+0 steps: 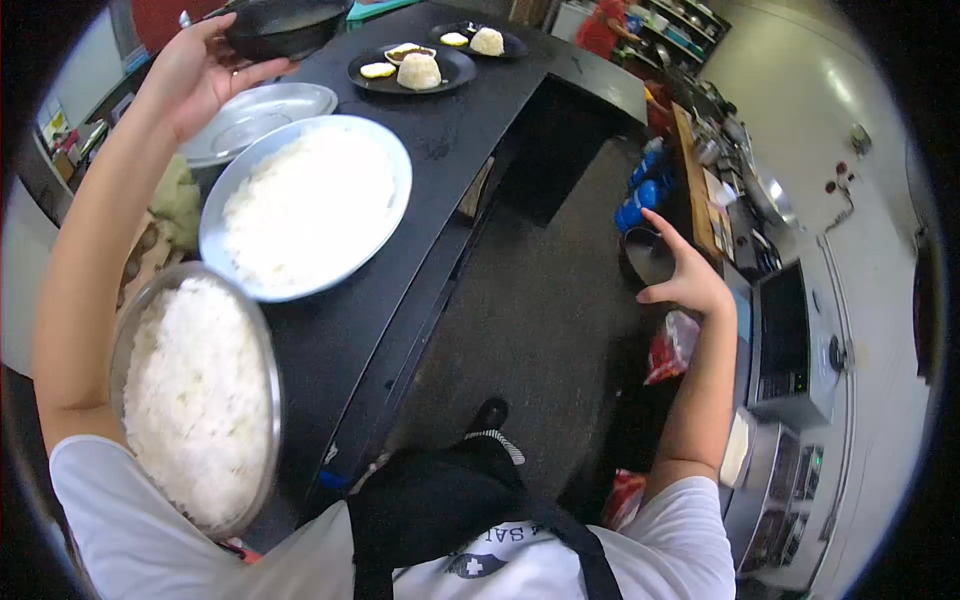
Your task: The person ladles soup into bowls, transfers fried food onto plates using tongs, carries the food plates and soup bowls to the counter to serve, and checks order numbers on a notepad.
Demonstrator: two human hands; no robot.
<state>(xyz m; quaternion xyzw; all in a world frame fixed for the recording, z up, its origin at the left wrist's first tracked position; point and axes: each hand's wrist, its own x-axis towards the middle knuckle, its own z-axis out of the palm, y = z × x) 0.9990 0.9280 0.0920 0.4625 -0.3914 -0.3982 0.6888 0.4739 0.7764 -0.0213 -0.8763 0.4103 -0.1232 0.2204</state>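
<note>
A round black bowl (285,30) is gripped at its side by the left hand (205,85), fingers curled around, probably to steady it above the black surface (435,150). The rice-filled pale-blue dish (403,195) is set nearer, presumably for reach. The left arm is stretched forward; the right hand (697,285) is held out, half-open, empty.

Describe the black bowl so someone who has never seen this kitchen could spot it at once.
Find the long black table, then the raised left hand at the picture's upper left. That hand holds the black bowl. Unlike the black plates nearby, which sit on the table bearing food, it is held.
</note>
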